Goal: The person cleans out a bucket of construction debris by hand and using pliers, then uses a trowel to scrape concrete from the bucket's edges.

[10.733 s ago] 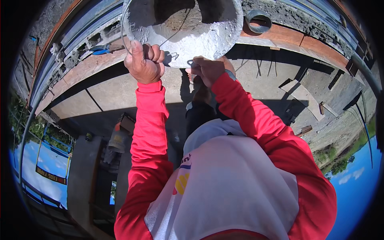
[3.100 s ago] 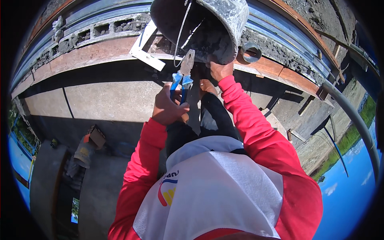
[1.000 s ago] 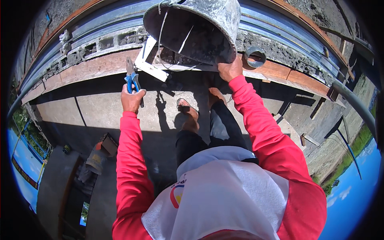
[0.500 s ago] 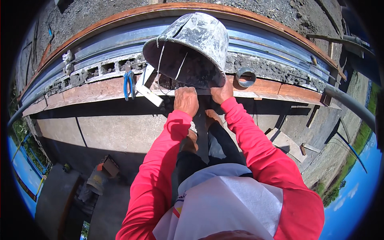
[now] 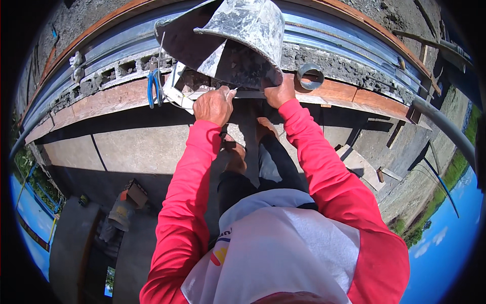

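A worn, mortar-crusted bucket (image 5: 250,23) lies tipped on the wall top, its dark mouth toward me. Its side is split, with a wide gap between the left panel and a bent flap (image 5: 212,62). My right hand (image 5: 280,92) is closed around the near right part of the rim. My left hand (image 5: 213,105) is closed beside the near edge. A thin pale cord (image 5: 161,48) hangs from the left rim and curves toward that hand, apparently held in it; the fingers hide its end. Blue-handled pliers (image 5: 151,90) and a white angled piece (image 5: 174,91) lie left of my left hand.
A short grey pipe ring (image 5: 310,76) stands right of my right hand on the hollow-block wall (image 5: 349,71). Reddish boards (image 5: 336,93) edge it. A long grey pipe (image 5: 445,124) sticks out at right. Boards (image 5: 362,167) and a dirty pail (image 5: 120,217) lie below.
The bucket has shifted left and away from me, and its split has opened wide. My left hand has moved left and slightly away. My right hand keeps its grip on the rim.
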Demonstrator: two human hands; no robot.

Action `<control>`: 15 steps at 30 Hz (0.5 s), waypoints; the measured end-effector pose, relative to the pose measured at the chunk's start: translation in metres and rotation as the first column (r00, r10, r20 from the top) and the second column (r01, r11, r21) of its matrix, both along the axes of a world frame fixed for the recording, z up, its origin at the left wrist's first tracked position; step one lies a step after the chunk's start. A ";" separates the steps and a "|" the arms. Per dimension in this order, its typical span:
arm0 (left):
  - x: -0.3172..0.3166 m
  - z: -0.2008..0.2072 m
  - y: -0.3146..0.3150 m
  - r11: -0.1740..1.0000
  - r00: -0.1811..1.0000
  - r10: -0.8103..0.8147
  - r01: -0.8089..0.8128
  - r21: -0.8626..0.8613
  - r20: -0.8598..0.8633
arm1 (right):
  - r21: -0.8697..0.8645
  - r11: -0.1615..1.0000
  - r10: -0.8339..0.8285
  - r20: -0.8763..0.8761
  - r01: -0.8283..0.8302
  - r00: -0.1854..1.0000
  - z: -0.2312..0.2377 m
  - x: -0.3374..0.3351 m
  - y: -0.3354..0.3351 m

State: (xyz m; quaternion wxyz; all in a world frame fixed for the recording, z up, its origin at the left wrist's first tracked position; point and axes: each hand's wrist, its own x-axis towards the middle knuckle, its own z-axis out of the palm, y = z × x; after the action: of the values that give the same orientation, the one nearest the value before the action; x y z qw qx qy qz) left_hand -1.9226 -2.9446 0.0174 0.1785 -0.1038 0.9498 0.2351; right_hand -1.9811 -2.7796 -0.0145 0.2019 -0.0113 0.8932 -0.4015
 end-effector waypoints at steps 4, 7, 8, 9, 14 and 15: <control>-0.014 -0.015 -0.008 0.977 0.998 0.063 -0.067 -0.203 -0.026 | -0.154 0.987 -0.042 -0.017 0.039 0.999 -0.003 0.007 -0.003; -0.016 -0.022 -0.011 0.970 0.998 0.046 -0.056 -0.235 -0.050 | -0.212 0.976 -0.072 -0.116 0.046 0.991 -0.004 0.011 -0.005; -0.016 -0.022 -0.012 0.971 0.997 0.033 -0.048 -0.235 -0.065 | -0.197 0.979 -0.067 -0.107 0.045 0.992 -0.005 0.012 -0.006; -0.015 -0.022 -0.012 0.983 1.000 0.005 -0.008 -0.185 -0.018 | -0.123 0.990 -0.081 -0.049 0.075 0.996 -0.005 0.012 -0.007; -0.008 -0.017 -0.012 0.973 0.998 0.019 -0.031 -0.228 -0.055 | -0.184 0.981 -0.079 -0.083 0.063 0.993 -0.008 0.013 -0.009; -0.008 -0.016 -0.011 0.979 0.999 0.004 -0.014 -0.204 -0.045 | -0.139 0.985 -0.107 -0.051 0.099 0.993 -0.009 0.013 -0.009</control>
State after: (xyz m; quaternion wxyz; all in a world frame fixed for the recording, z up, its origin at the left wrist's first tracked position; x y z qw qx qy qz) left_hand -1.9307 -2.9559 0.0014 0.1446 -0.1206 0.9722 0.1393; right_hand -1.9681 -2.7887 -0.0234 0.1534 0.0094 0.8686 -0.4711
